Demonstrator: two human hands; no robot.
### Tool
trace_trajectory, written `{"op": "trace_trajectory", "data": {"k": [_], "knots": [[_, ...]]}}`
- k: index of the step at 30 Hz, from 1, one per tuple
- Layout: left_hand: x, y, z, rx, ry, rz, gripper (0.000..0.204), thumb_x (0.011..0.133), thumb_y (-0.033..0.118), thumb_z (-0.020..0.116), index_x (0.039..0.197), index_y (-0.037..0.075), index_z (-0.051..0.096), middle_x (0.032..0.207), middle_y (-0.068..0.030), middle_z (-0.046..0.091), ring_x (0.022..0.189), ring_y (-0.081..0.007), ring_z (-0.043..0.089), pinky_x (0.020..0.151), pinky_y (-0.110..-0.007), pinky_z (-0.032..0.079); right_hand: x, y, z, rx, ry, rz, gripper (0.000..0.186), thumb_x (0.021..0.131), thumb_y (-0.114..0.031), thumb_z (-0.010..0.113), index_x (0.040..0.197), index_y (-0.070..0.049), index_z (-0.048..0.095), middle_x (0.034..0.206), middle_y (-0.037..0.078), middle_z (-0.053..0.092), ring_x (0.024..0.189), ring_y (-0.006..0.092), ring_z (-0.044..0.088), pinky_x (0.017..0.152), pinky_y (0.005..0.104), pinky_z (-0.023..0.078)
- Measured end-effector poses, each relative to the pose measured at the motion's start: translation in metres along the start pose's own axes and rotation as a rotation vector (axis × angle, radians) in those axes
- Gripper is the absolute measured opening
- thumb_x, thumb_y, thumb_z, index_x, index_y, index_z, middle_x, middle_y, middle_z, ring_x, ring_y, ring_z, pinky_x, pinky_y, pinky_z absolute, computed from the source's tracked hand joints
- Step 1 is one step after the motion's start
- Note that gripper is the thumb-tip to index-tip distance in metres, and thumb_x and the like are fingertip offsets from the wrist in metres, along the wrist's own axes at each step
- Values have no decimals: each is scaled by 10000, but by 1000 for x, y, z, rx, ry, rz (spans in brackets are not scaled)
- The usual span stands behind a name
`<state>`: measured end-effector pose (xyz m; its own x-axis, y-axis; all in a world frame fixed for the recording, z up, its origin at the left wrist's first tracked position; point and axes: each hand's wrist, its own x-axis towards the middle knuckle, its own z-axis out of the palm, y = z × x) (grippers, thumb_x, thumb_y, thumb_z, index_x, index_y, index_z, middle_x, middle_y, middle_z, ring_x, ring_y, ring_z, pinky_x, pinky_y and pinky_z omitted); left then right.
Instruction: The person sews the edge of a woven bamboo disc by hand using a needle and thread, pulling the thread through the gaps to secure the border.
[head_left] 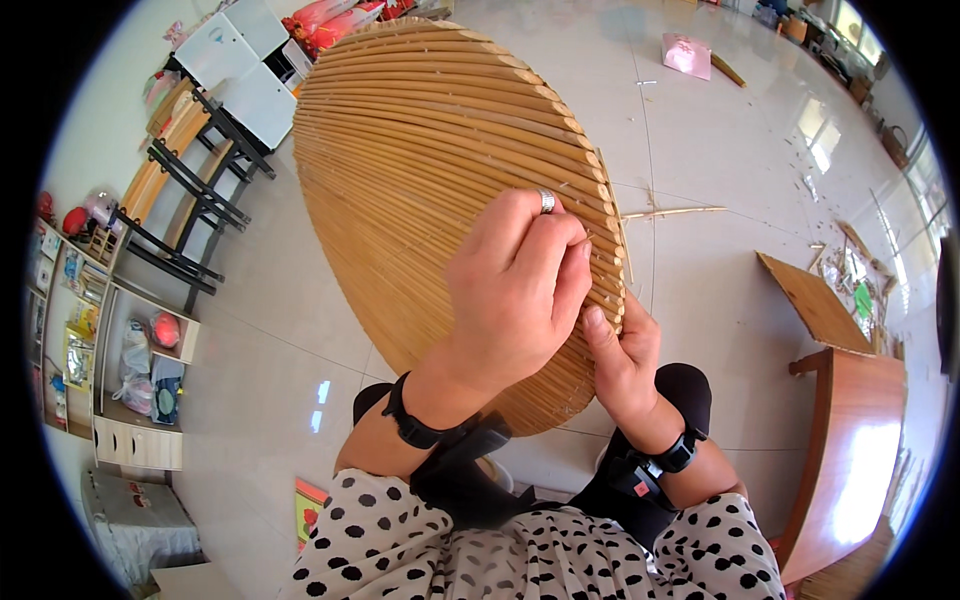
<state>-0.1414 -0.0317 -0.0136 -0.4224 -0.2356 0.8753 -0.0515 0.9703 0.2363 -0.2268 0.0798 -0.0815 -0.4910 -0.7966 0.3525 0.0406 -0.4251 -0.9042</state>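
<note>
A large, round mat of straw-coloured stalks (420,170) is tilted up in front of me, its stalks laid side by side with cut ends along the right rim. My left hand (520,285), wearing a silver ring, is closed in a pinch over the mat's face near that rim. Whatever lies between its fingertips is too small or hidden to name. Lower on the same rim, my right hand (628,365) grips the mat, thumb on the face and fingers behind it, partly hidden. Black bands circle both wrists.
A thin stalk (680,211) lies on the tiled floor to the right. Beyond it are a pink sheet (686,55) and scattered scraps. A wooden stool or bench (850,450) with a brown board (815,300) stands at right. Shelves (150,310) and black-framed furniture (190,190) line the left.
</note>
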Motion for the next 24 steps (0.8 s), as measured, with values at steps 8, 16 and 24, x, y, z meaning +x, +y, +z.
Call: {"op": "trace_trajectory", "data": {"k": [8, 16, 24], "knots": [[-3, 2, -5, -88, -59, 10, 173, 765, -58, 643, 901, -8, 548, 934, -148, 561, 739, -267, 600, 631, -336, 502, 5, -3, 3, 59, 67, 32, 346, 1001, -203, 547, 1244, 44, 556, 1091, 57, 650, 988, 97, 552, 848, 273, 469], [-12, 38, -48, -589, -851, 305, 223, 874, 216, 657, 888, 27, 541, 943, -145, 589, 669, -240, 595, 580, -341, 498, 18, -4, -12, 237, 294, 124, 328, 1011, -194, 529, 1225, 50, 570, 1117, 79, 647, 992, 109, 570, 856, 265, 466], [-25, 52, -45, 11, -775, 133, 721, 690, 339, 811, 1272, 19, 531, 1329, -231, 446, 1163, -403, 498, 927, -442, 475, 28, -7, -18, 390, 441, 50, 339, 1017, -211, 512, 1225, 51, 566, 1168, 110, 632, 1030, 155, 586, 887, 298, 480]]}}
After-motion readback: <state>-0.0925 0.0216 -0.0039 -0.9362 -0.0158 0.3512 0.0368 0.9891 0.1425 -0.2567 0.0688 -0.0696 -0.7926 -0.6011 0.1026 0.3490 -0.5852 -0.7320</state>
